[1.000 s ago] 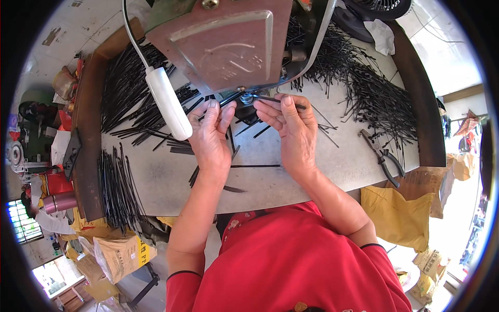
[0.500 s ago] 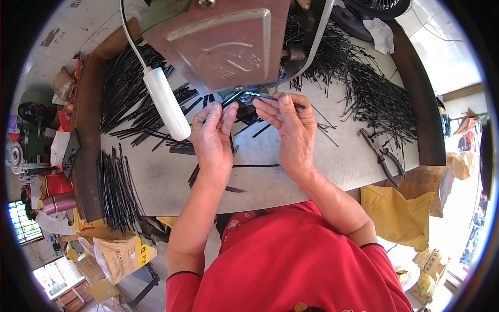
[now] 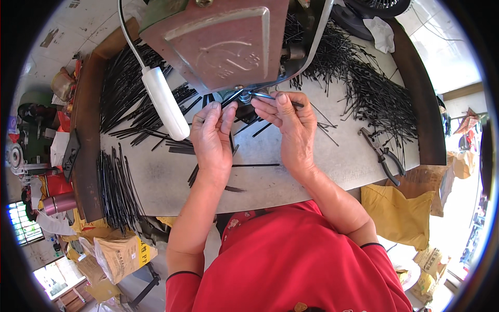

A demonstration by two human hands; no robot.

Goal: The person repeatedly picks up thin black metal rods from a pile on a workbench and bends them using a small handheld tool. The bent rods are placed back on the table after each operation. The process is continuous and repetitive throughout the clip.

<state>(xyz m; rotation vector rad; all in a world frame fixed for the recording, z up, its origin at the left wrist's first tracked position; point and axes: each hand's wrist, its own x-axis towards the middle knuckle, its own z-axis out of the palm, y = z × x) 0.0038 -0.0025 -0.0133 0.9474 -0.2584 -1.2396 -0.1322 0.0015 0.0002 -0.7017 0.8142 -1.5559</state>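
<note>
Under the head of a red-brown and green machine (image 3: 218, 52), both of my hands are raised close to the small metal working point (image 3: 245, 96). My left hand (image 3: 212, 145) pinches a thin black rod (image 3: 232, 98) slanting up toward that point. Between the thumb and fingers of my right hand (image 3: 295, 130) is another slim dark rod (image 3: 264, 95), shiny at its inner end. The two inner ends come close together at the working point; whether they touch I cannot tell. A loose black rod (image 3: 255, 165) lies on the grey tabletop (image 3: 312, 171) beyond my forearms.
Heaps of black rods (image 3: 125, 88) fill the left, with a bundle (image 3: 117, 187) at the near left edge. A tangled pile (image 3: 369, 93) covers the right. Pliers (image 3: 383, 156) lie near it. A white lamp (image 3: 166, 104) hangs left of the machine. Wooden boards (image 3: 429, 104) edge the table.
My right hand and its rod have shifted very slightly at the machine. My left hand stays almost in the same place, still pinching its rod.
</note>
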